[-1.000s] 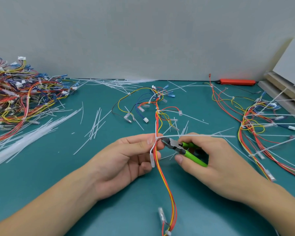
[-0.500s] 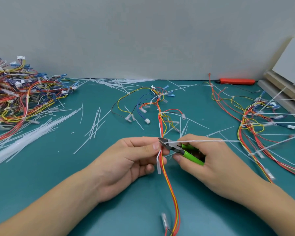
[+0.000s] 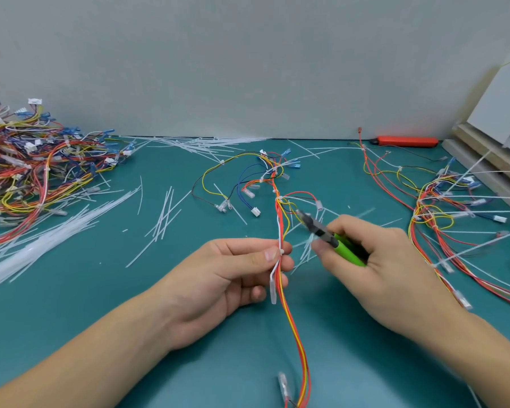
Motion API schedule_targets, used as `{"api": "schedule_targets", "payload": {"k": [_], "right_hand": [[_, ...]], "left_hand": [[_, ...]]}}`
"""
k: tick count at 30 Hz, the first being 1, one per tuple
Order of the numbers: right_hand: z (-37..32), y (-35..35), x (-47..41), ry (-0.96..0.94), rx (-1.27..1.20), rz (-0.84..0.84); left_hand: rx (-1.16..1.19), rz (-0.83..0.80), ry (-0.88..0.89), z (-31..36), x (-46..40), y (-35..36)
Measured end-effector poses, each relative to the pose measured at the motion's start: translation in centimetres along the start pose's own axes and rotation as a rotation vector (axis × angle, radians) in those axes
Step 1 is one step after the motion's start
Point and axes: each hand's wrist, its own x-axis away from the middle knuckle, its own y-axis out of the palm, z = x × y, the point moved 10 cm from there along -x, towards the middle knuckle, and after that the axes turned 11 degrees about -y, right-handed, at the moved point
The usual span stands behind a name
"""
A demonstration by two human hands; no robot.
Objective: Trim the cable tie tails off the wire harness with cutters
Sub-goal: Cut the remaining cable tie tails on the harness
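We see two hands, one pair of cutters and three lots of wiring on the green mat [image 3: 71, 304]: the harness [image 3: 281, 219] we hold at the centre, a pile [image 3: 33, 172] at the far left and a second bundle [image 3: 436, 213] at the right. Our left hand [image 3: 233, 275] pinches the harness between thumb and fingers at a cable tie [image 3: 281, 251]; its long axis runs from the near edge away toward the wall. Our right hand [image 3: 374, 260] grips the cutters [image 3: 324, 234] by the green handles, nose pointing up-left, just right of the harness and blurred. Cut tails [image 3: 162, 219] litter the mat to the left and along the wall. The mat shows bare along the near edge beside our forearms.
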Motion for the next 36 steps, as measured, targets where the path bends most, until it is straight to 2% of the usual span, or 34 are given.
{"api": "schedule_targets", "payload": {"k": [7, 12, 18, 22, 28, 33, 36], "right_hand": [[2.7, -2.9, 0.1, 0.124, 0.014, 0.212], [4.2, -3.5, 0.4, 0.215, -0.006, 0.271], [4.8, -3.0, 0.7, 0.295, -0.265, 0.372], [4.9, -2.8, 0.7, 0.343, -0.470, 0.424], [2.7, -2.7, 0.3, 0.201, -0.497, 0.393], [0.2, -1.9, 0.0, 0.060, -0.507, 0.299], [-0.9, -1.2, -0.2, 0.042, -0.580, 0.262]], "left_hand": [[-0.025, -0.058, -0.002, 0.3, 0.4, 0.6], [-0.175, -0.140, -0.028, 0.0, 0.9, 1.6], [-0.324, -0.242, -0.060, -0.2, 1.3, 2.7], [-0.438, -0.246, -0.054, -0.3, 1.4, 3.2], [-0.521, -0.202, -0.046, -0.7, 1.3, 3.6], [-0.303, 0.004, -0.019, -0.4, 0.4, 1.9], [-0.184, -0.015, -0.052, -0.4, 0.1, 1.6]]}}
